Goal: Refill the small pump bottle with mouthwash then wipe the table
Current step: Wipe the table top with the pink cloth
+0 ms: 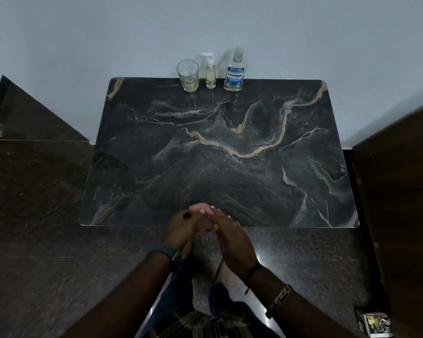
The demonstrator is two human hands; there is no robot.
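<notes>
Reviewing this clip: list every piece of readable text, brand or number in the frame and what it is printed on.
"LISTERINE": on the blue label of the mouthwash bottle, at the back of the table.
Smaller print above and below that word on the same label: too blurred to read.
Small box on the floor at lower right: printed graphics, nothing legible.
Pump bottle and glass: no visible text.
</notes>
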